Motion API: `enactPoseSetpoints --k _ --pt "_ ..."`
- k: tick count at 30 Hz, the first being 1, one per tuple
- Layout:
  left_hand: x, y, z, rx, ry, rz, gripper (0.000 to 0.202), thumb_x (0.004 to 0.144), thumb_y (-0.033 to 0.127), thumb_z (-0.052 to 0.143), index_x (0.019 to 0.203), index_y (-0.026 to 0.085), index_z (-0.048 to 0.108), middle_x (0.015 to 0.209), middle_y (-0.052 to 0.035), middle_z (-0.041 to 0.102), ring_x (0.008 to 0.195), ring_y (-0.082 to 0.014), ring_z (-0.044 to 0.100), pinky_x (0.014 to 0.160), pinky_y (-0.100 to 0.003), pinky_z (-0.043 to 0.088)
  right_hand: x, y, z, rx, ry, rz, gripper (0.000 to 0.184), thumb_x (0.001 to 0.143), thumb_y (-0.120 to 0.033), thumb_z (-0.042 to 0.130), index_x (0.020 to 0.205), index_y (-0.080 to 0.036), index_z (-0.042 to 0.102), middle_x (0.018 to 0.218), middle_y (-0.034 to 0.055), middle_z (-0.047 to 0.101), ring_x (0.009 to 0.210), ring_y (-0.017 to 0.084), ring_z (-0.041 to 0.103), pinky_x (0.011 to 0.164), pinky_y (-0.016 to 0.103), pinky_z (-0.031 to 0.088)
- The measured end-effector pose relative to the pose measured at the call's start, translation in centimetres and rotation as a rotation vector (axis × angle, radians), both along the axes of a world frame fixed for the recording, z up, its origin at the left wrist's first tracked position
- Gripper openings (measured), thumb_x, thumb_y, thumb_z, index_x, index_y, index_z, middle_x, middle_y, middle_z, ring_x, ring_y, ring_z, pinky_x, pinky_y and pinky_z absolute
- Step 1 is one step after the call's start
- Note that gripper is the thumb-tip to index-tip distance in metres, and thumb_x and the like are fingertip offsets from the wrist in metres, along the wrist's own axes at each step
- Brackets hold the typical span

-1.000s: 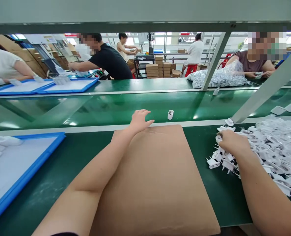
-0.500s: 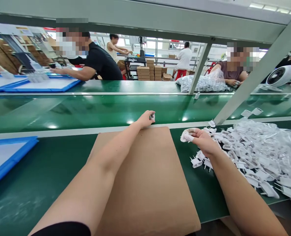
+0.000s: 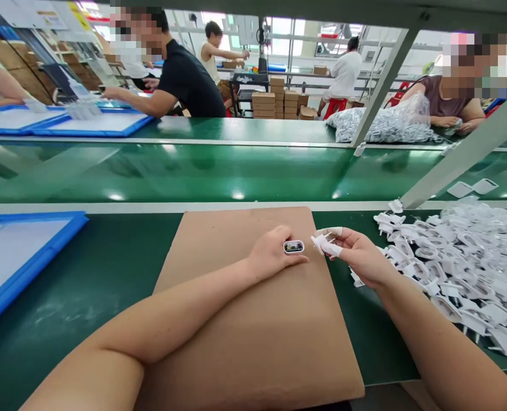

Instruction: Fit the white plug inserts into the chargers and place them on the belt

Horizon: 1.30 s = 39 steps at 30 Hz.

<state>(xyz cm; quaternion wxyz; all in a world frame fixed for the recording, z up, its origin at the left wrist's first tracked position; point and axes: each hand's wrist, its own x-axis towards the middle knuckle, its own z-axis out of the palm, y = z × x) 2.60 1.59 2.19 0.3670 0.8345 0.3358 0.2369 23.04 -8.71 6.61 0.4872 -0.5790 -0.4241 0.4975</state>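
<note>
My left hand (image 3: 274, 258) rests on a brown cardboard sheet (image 3: 253, 319) and is closed around a small white charger housing (image 3: 293, 247), its open end facing me. My right hand (image 3: 356, 254) hovers just to the right of it, fingers pinched on a white plug cap (image 3: 324, 244); one fingertip wears a white cot. The two parts are a few centimetres apart, not touching. A large pile of white plug caps (image 3: 458, 268) lies to the right of my right hand on the green bench.
A blue-framed white tray (image 3: 17, 262) sits at the left. A green conveyor belt (image 3: 193, 171) runs past the cardboard, with slanted grey frame posts (image 3: 458, 160) at right. Several people work across the belt, beside blue trays (image 3: 90, 123) and a bag of white parts (image 3: 385, 128).
My left hand picked the white housing off the belt edge and drew it back onto the cardboard. My right hand lifted a plug cap from the pile and brought it leftward toward the housing.
</note>
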Motion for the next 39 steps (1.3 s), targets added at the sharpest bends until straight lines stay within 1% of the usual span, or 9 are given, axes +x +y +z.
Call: enactPoseSetpoints --k 5,8,13,17,22,25,28,33,39 --pt "-0.9 0.5 -0.7 -0.248 -0.149 -0.172 0.048 0.068 0.041 0.093 0.104 0.019 0.069 0.097 -0.0021 0.063 0.07 -0.0133 0.056 0.065 -0.028 0.046 -1.1 0.3 -0.8 0.025 -0.114 -0.074 0.051 0.069 -0.049 0.09 0.11 -0.023 0.074 0.074 -0.0016 0.064 0.053 0.009 0.049 0.045 0.023 0.04" --pt "-1.1 0.6 -1.0 -0.273 -0.188 -0.191 0.029 0.078 0.038 0.084 0.095 0.018 0.072 0.084 -0.0006 0.061 0.066 -0.0125 0.054 0.062 -0.027 0.044 -1.6 0.5 -1.2 0.076 -0.096 -0.062 0.048 0.068 -0.049 0.092 0.104 -0.023 0.073 0.09 0.0049 0.072 0.071 0.016 0.064 0.06 0.029 0.055" --pt "-0.9 0.2 -0.8 -0.262 -0.201 -0.21 0.046 0.074 0.039 0.088 0.114 0.022 0.074 0.095 -0.002 0.063 0.069 -0.0131 0.056 0.066 -0.028 0.048 -2.2 0.3 -1.2 0.149 -0.212 -0.106 0.043 0.07 -0.047 0.091 0.102 -0.024 0.074 0.096 0.0062 0.075 0.077 0.018 0.065 0.061 0.029 0.055" --pt "-0.9 0.2 -0.8 -0.247 -0.19 -0.203 0.023 0.08 0.034 0.082 0.096 0.019 0.074 0.091 -0.002 0.062 0.071 -0.0139 0.057 0.063 -0.027 0.045 -2.4 0.1 -1.1 0.168 -0.299 -0.157 0.035 0.077 -0.052 0.085 0.096 -0.025 0.075 0.089 0.0045 0.074 0.066 0.015 0.061 0.056 0.03 0.052" --pt "-1.1 0.4 -0.9 -0.232 -0.178 -0.217 0.025 0.08 0.038 0.084 0.089 0.018 0.072 0.089 -0.0014 0.061 0.072 -0.0143 0.057 0.063 -0.027 0.044 -2.6 0.4 -1.2 0.189 -0.303 -0.112 0.039 0.08 -0.058 0.081 0.1 -0.026 0.072 0.086 0.0034 0.072 0.071 0.019 0.067 0.073 0.04 0.06" --pt "-1.0 0.4 -0.8 -0.222 -0.157 -0.23 0.025 0.081 0.041 0.083 0.087 0.019 0.073 0.09 -0.0015 0.061 0.072 -0.0142 0.057 0.063 -0.028 0.044 -2.8 0.2 -1.0 0.349 -0.441 -0.161 0.031 0.086 -0.047 0.08 0.108 -0.028 0.07 0.098 0.0041 0.07 0.086 0.021 0.07 0.085 0.041 0.06" --pt "-0.9 0.4 -0.6 -0.227 -0.144 -0.233 0.022 0.083 0.04 0.082 0.089 0.02 0.074 0.094 -0.002 0.064 0.072 -0.0138 0.057 0.063 -0.028 0.044 -3.0 -0.3 -0.6 0.47 -0.603 -0.158 0.04 0.09 -0.033 0.077 0.127 -0.031 0.064 0.101 0.0034 0.069 0.093 0.021 0.069 0.091 0.041 0.058" --pt "-0.9 0.4 -0.6 -0.26 -0.142 -0.218 0.021 0.082 0.039 0.082 0.088 0.02 0.074 0.096 -0.0016 0.064 0.072 -0.0132 0.057 0.063 -0.028 0.044 -3.0 -0.3 -1.1 0.548 -0.948 0.059 0.022 0.094 -0.025 0.069 0.116 -0.029 0.073 0.1 0.0067 0.07 0.094 0.024 0.068 0.084 0.041 0.058" --pt "-1.0 0.4 -0.5 -0.279 -0.137 -0.218 0.023 0.082 0.041 0.081 0.084 0.02 0.072 0.096 -0.0017 0.064 0.07 -0.0129 0.057 0.062 -0.027 0.044 -3.2 0.6 -2.0 0.606 -1.003 0.076 0.024 0.098 -0.024 0.062 0.119 -0.03 0.073 0.103 0.0073 0.072 0.096 0.024 0.069 0.083 0.039 0.058"
